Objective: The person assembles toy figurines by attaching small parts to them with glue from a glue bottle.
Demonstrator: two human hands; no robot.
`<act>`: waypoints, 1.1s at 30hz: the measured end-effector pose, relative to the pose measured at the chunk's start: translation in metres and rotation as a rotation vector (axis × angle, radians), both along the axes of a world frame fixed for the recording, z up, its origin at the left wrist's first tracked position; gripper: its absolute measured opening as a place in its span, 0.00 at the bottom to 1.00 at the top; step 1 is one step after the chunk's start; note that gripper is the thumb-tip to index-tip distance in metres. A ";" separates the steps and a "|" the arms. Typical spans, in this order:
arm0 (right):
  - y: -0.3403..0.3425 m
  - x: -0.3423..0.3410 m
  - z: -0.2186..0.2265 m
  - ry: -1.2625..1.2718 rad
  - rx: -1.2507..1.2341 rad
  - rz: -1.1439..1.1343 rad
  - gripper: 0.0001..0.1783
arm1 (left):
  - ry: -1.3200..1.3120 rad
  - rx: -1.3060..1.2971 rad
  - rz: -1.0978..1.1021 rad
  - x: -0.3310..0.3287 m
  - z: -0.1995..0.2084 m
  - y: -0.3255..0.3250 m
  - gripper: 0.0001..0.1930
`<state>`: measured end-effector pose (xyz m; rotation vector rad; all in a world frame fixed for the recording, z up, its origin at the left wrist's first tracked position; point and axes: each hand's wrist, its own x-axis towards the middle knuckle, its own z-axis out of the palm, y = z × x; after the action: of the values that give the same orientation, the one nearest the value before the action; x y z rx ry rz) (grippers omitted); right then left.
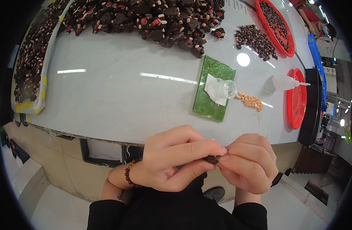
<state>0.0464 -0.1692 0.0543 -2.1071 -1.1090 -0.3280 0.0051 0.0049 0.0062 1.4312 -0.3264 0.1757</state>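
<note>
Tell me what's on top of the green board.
On the green board lie a crumpled white sheet and a small clear container. The board's surface directly under the white sheet is covered and cannot be seen.

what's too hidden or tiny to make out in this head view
In the head view:
- Small dark piece: its full shape, covered by the left hand and right hand.
- Dark heap: its far side, cut off by the top edge.
- Tan bits: too small to count.
</note>
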 end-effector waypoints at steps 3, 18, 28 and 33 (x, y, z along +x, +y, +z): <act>0.000 -0.001 0.010 0.013 0.011 0.004 0.13 | -0.009 0.004 0.003 -0.002 0.008 -0.001 0.11; -0.013 0.009 0.003 0.012 0.126 0.140 0.13 | 0.021 -0.107 0.050 -0.002 0.003 -0.002 0.11; -0.032 0.010 -0.015 0.010 0.178 0.033 0.11 | 0.043 -0.054 0.180 -0.005 0.010 0.023 0.09; -0.048 0.011 -0.021 0.006 0.210 -0.058 0.10 | -0.102 0.383 0.373 -0.002 0.024 0.085 0.14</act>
<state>0.0577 -0.2174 0.0336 -1.9550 -0.9670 -0.4454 0.0031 0.0903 0.0302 1.8607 -0.1772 0.5125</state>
